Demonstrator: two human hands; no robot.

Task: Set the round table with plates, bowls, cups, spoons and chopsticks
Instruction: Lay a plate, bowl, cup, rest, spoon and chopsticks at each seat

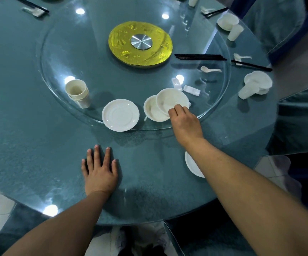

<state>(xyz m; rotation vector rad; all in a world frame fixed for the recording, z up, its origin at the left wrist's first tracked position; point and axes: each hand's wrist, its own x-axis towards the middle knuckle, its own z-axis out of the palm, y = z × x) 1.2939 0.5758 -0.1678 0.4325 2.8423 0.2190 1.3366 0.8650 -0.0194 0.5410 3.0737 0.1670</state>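
My right hand [185,122] pinches the near rim of a white bowl [171,100], which is tilted up over a second bowl [152,111] on the glass turntable [57,58]. My left hand [100,170] rests flat on the blue table [29,145], fingers spread. A white plate [120,115] lies left of the bowls, at the turntable's edge. Stacked cups [78,93] stand further left. Another plate [192,165] lies on the table, partly hidden under my right forearm. Loose black chopsticks [200,56], a spoon [210,69] and white rests [192,90] lie on the turntable's right side.
A gold disc [140,44] marks the turntable's centre. Finished settings sit along the right rim: a bowl with a cup [256,85], chopsticks with a spoon [251,64], another bowl and cup [229,24]. More chopsticks [31,4] lie at the far left.
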